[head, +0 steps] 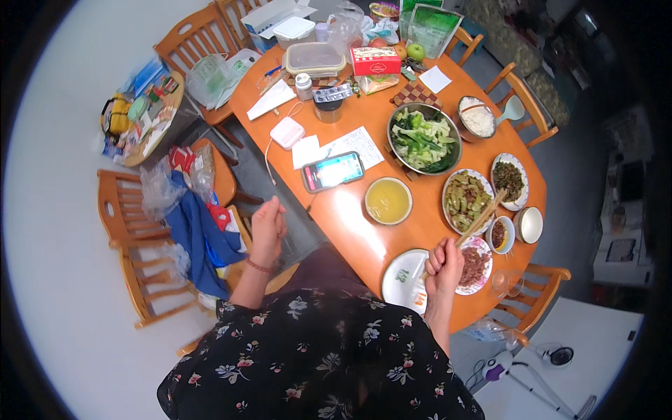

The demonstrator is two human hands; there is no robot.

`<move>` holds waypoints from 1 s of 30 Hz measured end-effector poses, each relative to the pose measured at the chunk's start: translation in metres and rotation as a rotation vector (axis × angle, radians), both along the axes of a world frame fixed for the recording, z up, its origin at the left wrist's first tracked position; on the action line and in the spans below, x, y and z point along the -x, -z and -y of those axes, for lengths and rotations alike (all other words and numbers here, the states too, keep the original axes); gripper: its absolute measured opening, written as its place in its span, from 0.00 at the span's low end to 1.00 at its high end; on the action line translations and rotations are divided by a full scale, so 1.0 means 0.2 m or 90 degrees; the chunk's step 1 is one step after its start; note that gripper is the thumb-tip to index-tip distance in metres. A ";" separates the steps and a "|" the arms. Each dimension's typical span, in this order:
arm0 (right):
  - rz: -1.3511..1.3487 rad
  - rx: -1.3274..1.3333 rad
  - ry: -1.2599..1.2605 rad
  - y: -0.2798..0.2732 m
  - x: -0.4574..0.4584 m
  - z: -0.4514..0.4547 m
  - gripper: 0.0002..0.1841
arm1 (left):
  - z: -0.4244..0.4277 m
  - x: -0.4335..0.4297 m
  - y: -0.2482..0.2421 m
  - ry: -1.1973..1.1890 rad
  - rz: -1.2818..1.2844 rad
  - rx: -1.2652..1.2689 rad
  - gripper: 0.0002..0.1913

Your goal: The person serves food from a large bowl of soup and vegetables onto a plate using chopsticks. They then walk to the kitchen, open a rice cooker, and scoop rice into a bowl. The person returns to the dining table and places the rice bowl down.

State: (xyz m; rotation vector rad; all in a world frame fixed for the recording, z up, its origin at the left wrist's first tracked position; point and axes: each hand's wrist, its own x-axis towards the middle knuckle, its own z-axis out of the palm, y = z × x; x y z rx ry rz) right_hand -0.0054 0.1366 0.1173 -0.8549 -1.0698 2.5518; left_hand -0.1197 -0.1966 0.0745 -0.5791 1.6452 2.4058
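Note:
My right hand (444, 262) grips a pair of wooden chopsticks (480, 219), whose far ends reach over the plate of cooked green vegetables (465, 202) towards the dish of dark chopped greens (508, 179). Beneath that hand are a white divided plate (400, 278) and a flowered plate of reddish minced food (475, 265). My left hand (268, 226), its fingers curled and seemingly holding nothing, is raised beside the table's edge. Before me stand a bowl of yellow soup (389, 201), a lit smartphone (333, 171) and a steel bowl of leafy greens and cauliflower (424, 138).
At the right are a bowl of rice (476, 118), a small sauce bowl (500, 235) and a white bowl (528, 225). Food containers (315, 59), a red box (376, 61) and bags crowd the far end. Wooden chairs (530, 294) surround the table; clothes (199, 236) lie on one.

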 end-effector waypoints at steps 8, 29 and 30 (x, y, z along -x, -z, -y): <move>0.069 -0.128 0.044 -0.05 0.32 0.23 0.06 | 0.13 0.60 0.06 0.105 0.020 0.073 0.16; 0.136 -0.175 0.259 -0.01 -0.04 0.11 0.04 | -0.52 0.63 0.38 0.728 -0.784 0.822 0.12; 0.141 -0.166 0.263 0.00 -0.04 0.11 0.04 | -0.53 0.63 0.39 0.746 -0.759 0.827 0.12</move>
